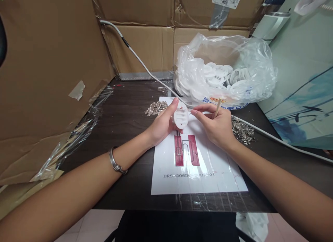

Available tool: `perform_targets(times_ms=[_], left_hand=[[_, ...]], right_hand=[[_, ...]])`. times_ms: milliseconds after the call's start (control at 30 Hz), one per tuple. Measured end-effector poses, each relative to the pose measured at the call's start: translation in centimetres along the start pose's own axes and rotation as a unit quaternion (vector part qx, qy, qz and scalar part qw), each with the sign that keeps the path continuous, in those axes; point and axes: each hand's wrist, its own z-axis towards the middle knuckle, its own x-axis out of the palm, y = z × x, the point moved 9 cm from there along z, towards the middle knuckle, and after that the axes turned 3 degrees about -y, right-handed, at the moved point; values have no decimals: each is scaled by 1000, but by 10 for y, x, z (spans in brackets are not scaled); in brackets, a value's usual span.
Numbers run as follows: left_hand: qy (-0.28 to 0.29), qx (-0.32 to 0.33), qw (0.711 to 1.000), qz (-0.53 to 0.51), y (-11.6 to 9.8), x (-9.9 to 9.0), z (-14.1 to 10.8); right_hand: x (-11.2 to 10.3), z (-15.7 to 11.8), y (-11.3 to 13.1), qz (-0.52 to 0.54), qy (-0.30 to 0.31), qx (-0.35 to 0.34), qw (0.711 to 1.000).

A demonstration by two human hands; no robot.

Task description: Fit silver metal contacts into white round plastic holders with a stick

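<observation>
My left hand grips a white oval plastic piece with slots in its face, thumb along its upper edge. Just to the right of that piece is my right hand, its thumb and forefinger pinched together near the oval's edge. A thin wooden stick is tucked in the right hand and points upward. Whether a small part sits between the right fingertips is too small to tell. Under both hands lies a printed sheet with a red picture and lettering.
A clear plastic bag full of white oval pieces stands at the back right. Small metal parts lie in a pile on the left and another pile on the right. A grey cable crosses the dark table. Cardboard walls enclose it.
</observation>
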Motion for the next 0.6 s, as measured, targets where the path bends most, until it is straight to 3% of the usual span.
perform_targets(times_ms=[167, 300, 400, 600], left_hand=[[-7, 5, 1000, 17, 0, 0, 1], [-60, 46, 997, 28, -8, -11, 1], [-83, 65, 993, 44, -10, -16, 2], [-84, 60, 993, 60, -9, -16, 2]], right_hand=[[0, 5, 0, -3, 12, -12, 1000], [-9, 11, 0, -97, 17, -22, 995], [-4, 13, -2, -164, 70, -32, 983], [21, 6, 0, -199, 185, -81, 959]])
